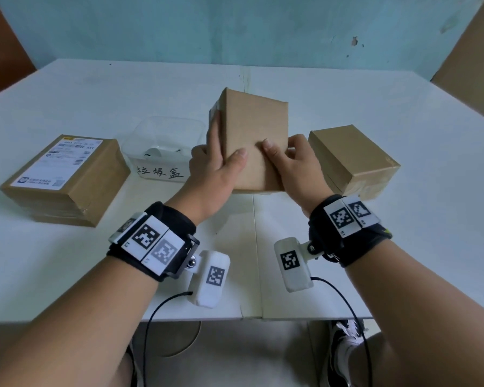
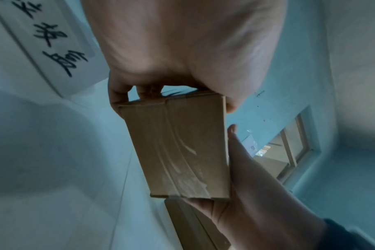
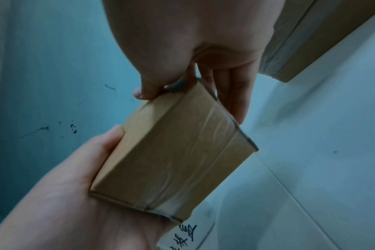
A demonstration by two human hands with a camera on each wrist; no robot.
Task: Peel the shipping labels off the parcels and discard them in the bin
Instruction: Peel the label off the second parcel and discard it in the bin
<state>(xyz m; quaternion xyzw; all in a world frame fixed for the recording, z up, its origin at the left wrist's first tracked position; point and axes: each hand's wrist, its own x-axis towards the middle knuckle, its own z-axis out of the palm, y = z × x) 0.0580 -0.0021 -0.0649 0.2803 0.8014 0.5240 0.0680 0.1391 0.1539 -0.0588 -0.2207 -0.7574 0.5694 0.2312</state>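
Both hands hold a small brown cardboard parcel point(image 1: 253, 141) tilted up above the table's middle. My left hand point(image 1: 221, 163) grips its left side, thumb on the near face and fingers round the far side. My right hand point(image 1: 289, 159) grips its right side, thumb on the near face. The taped underside of the parcel point(image 2: 178, 147) fills the left wrist view, and the parcel point(image 3: 173, 157) also shows in the right wrist view. A strip of its label point(image 1: 214, 109) shows on the far left face. The clear bin point(image 1: 162, 152) with handwritten characters stands to the left, holding crumpled white paper.
A flat parcel point(image 1: 67, 180) with a white shipping label point(image 1: 58, 162) on top lies at the left of the white table point(image 1: 347, 93). Another brown parcel point(image 1: 352, 160) without a visible label lies right of my hands. Cardboard sheets lean at both back corners.
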